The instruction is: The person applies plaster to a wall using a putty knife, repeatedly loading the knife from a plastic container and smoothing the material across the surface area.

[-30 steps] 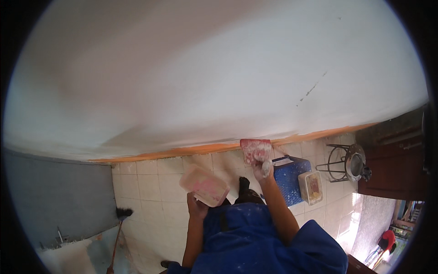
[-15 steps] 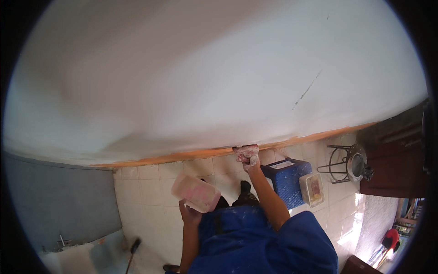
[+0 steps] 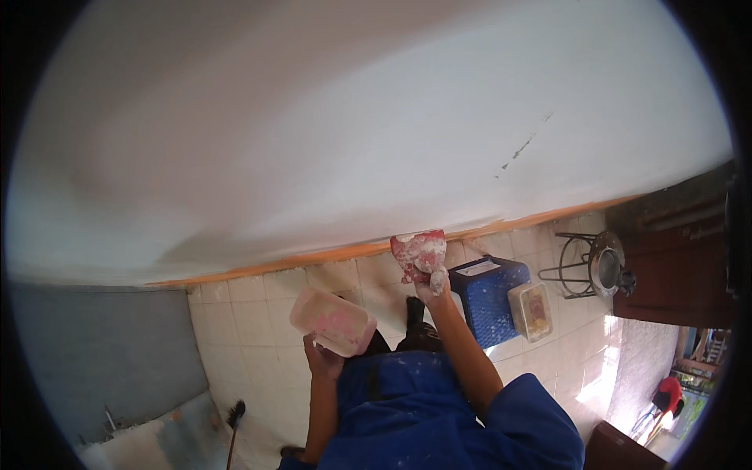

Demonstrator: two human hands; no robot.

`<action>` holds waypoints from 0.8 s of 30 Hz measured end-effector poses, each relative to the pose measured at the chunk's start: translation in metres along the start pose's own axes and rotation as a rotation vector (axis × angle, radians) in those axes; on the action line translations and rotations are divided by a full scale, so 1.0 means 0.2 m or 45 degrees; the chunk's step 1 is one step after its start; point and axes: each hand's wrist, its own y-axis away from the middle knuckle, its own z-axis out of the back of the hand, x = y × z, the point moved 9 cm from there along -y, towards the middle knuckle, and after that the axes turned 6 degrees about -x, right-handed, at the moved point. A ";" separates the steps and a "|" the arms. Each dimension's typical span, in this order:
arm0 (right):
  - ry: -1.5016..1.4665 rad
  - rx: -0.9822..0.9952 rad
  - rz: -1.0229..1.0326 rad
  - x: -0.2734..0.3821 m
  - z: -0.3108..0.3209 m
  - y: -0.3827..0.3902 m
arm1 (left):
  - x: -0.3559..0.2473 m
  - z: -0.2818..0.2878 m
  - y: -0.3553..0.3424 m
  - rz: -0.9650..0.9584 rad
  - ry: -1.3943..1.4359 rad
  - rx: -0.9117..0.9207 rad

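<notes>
our right hand [image 3: 433, 287] pinches a red, white-smeared scraper [image 3: 417, 251] between its fingers, the wide edge by the orange strip [image 3: 329, 254] at the foot of the pale wall [image 3: 352, 117]; we cannot tell whether they touch. our left hand [image 3: 323, 360] grips the near side of a pink-streaked tub [image 3: 333, 319]. right of our forearm we see a blue stool [image 3: 487, 301] and a clear container [image 3: 533, 312].

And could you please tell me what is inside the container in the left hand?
Inside the pale container, held by the left hand, pink smears show on the bottom; the surface directly beneath them is covered.
</notes>
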 end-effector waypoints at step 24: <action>0.299 -0.076 0.205 0.06 -0.03 -0.06 | -0.08 0.15 0.01 -0.077 0.195 -0.016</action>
